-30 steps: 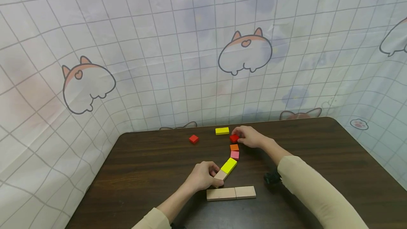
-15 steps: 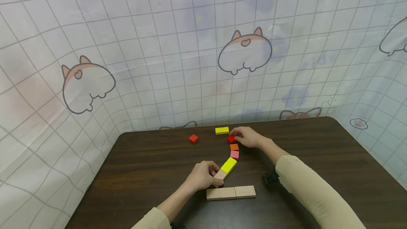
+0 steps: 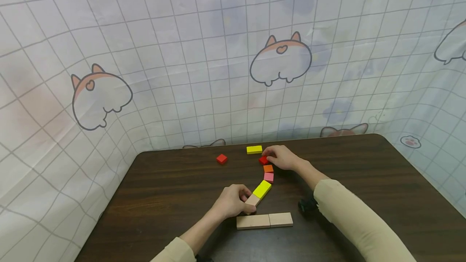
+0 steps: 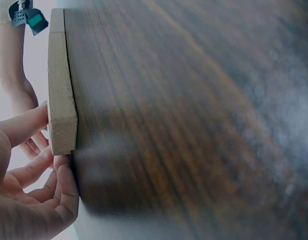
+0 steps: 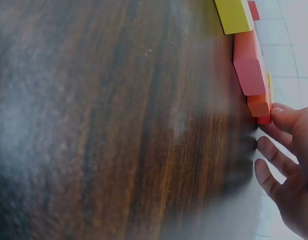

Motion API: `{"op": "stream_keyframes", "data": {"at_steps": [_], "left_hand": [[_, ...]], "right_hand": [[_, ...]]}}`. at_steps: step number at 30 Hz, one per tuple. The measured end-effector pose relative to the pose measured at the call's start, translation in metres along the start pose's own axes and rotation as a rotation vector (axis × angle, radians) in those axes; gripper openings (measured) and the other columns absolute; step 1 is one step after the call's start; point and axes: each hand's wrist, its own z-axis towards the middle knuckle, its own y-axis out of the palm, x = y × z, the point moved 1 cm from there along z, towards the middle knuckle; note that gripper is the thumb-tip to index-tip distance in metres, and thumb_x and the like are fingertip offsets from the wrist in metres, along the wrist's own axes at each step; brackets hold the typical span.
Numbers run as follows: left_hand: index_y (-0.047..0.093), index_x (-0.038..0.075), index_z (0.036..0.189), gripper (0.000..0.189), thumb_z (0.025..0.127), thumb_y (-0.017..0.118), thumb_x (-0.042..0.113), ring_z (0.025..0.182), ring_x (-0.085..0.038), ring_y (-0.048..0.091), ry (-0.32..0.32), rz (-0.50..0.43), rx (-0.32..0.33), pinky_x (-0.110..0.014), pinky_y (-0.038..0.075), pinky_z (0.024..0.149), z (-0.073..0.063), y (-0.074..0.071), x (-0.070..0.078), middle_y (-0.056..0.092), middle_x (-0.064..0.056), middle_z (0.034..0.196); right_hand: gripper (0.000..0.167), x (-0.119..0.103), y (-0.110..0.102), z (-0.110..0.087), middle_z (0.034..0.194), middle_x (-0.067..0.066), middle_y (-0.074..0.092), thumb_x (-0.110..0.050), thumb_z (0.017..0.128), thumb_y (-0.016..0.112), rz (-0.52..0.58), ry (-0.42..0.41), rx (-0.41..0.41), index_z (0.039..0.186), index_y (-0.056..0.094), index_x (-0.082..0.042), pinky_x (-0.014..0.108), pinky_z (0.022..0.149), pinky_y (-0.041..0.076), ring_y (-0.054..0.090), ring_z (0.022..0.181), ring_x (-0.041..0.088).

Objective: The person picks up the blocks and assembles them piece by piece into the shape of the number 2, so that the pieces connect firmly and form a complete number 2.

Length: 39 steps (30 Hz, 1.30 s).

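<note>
Near the middle of the table my left hand [image 3: 231, 202] pinches a plain wooden block [image 3: 253, 200] between thumb and fingers. A bright yellow block [image 3: 262, 189] meets its far end. Beyond that, a pink block [image 3: 268, 177] and an orange block [image 3: 268, 168] carry on the curved row. My right hand [image 3: 282, 157] pinches a red block [image 3: 263, 160] at the far end, close behind the orange one. In the right wrist view the red block [image 5: 264, 120] is mostly hidden behind the orange block [image 5: 259, 107], with the thumb against it.
Two wooden blocks, one [image 3: 253, 222] end to end with another [image 3: 281, 220], lie nearest the person. Toward the back are a loose red block [image 3: 222, 159] and a yellow block [image 3: 254, 150]. A patterned cloth [image 3: 204, 92] hangs behind the dark table [image 3: 164, 197].
My right hand has shifted slightly left, bringing the red block from behind the orange one's right side to its left. The left hand and the other blocks stay in place.
</note>
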Motion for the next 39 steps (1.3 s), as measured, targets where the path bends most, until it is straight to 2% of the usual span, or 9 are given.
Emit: {"op": "stream_keyframes", "data": {"at_steps": [12,39], "left_hand": [[0.071,0.008,0.101,0.034,0.076,0.093,0.015,0.07,-0.019,0.053,-0.003,0.001,0.002,-0.031,0.043,0.057,0.0002,0.0001,-0.0002,0.059,-0.003,0.079],[0.071,0.008,0.102,0.035,0.076,0.093,0.016,0.071,-0.019,0.053,-0.001,-0.004,0.004,-0.03,0.041,0.058,-0.0001,0.001,-0.0009,0.059,-0.003,0.08]], "right_hand": [[0.022,-0.0018,0.0016,0.001,0.115,0.014,0.071,-0.003,0.1,0.062,0.015,-0.031,-0.012,0.121,0.07,0.0,0.047,0.095,0.052,0.063,0.1,0.028],[0.023,-0.0043,0.001,-0.0013,0.114,0.01,0.071,-0.005,0.1,0.064,0.033,-0.005,-0.028,0.122,0.07,-0.002,0.046,0.096,0.051,0.063,0.1,0.026]]}}
